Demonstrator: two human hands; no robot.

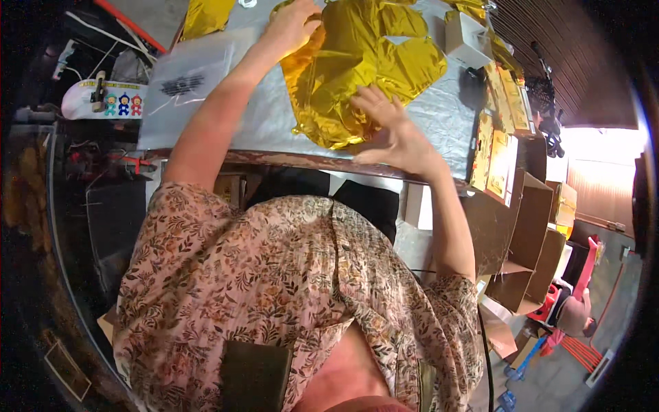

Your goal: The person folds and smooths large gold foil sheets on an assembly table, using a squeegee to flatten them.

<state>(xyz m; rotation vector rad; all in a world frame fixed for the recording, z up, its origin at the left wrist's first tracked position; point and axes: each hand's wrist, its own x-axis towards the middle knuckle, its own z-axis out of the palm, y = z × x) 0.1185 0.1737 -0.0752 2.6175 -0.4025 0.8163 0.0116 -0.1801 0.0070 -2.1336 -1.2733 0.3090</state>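
A crumpled, shiny gold foil piece [371, 62], which looks like a flat, deflated balloon, lies spread over the silvery table covering [261, 130]. At its upper left edge my left hand [294, 29] has its fingers curled in on the foil; the fingertips are partly hidden. My right hand [401, 137] is over the foil's near right part, fingers spread and thumb apart, slightly blurred. Left of the foil, a clear plastic bag [199, 65] with dark print lies flat. More gold foil [206, 17] rests at the far left corner.
A small white box [468, 38] stands at the table's far right, with patterned yellow boxes [498, 130] along the right edge. Open cardboard boxes [528, 233] are stacked beside the table. Another person [575, 312] is at the far right. A skateboard deck [103, 99] lies at left.
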